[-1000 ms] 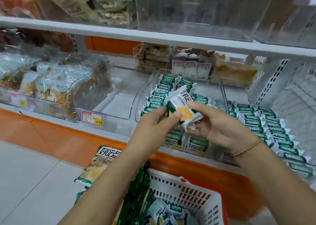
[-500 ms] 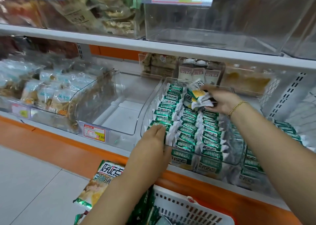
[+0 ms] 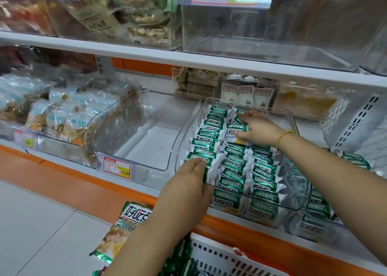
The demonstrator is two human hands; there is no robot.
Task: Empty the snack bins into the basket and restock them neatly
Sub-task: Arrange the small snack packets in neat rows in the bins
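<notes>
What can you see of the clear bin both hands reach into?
The bin is clear plastic, open-topped, with a low curved front, on the lower shelf. Three rows of green packets stand on edge inside. The left hand presses the left row's front; the right hand grips one packet towards the back.

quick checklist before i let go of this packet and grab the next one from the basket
1. Right hand grips the packet over the middle row: ok.
2. That packet tucked upright like its neighbours: not ok, it lies on top.
3. Left hand braces the front of the left row: ok.
4. Gap behind the packet: cannot tell, the hand hides it.
5. Basket below holds more packets: ok.
</notes>
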